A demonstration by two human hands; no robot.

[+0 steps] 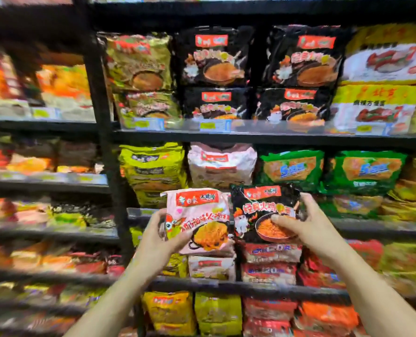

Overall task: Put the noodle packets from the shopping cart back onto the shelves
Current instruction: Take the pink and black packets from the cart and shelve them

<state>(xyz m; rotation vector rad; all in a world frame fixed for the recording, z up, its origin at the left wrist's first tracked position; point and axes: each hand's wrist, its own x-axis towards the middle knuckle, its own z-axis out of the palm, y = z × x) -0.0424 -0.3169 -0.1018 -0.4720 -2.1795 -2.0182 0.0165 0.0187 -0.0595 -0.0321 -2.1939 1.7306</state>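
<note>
Pink packet point(202, 220) showing red label, orange noodle picture. Black packet point(265, 210) wearing red label, flame lettering. Green packs point(292, 169) displaying blue print. Black shelf frame point(100, 132) running throughout.

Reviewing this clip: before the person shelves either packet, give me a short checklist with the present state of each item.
1. Left hand has a firm hold on the pink packet: ok, fingers curl round its left edge.
2. Right hand has a firm hold on the black packet: ok, thumb across the front, fingers behind.
3. Matching black packets located on the shelves: ok, on the upper shelf.
4. Matching pink packs located: ok, on the shelf just behind the hands.
5. Free room in either slot: cannot tell, the stacks hide the depth.
6. Shopping cart emptied: cannot tell, out of view.
</note>
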